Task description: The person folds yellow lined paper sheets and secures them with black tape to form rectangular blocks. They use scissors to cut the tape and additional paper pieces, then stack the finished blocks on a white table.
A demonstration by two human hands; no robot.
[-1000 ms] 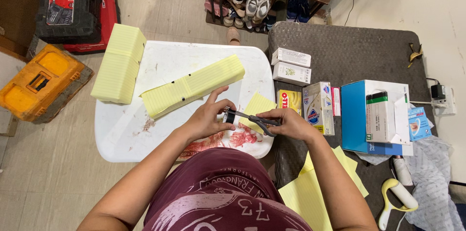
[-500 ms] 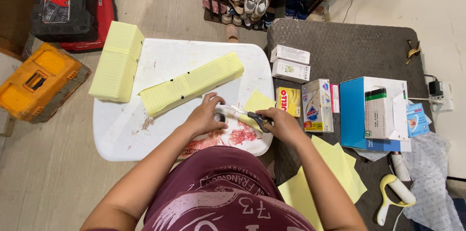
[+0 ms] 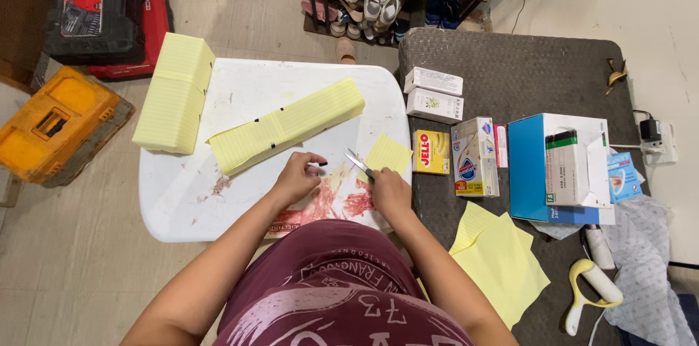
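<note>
A small pair of scissors point(image 3: 357, 162) sits in the right hand point(image 3: 389, 193) near the front edge of the white table. Its short silvery blades angle up and to the left, away from the fist, and their tips look slightly parted. The handles are buried inside the closed fingers, so their colour cannot be made out. The left hand point(image 3: 297, 177) lies just to the left, fingers curled, pinching a small dark item point(image 3: 319, 165) too tiny to identify. Between and under the two hands lies a flattened red-and-white paper wrapper point(image 3: 328, 204), crumpled, spread flat against the tabletop's near edge.
</note>
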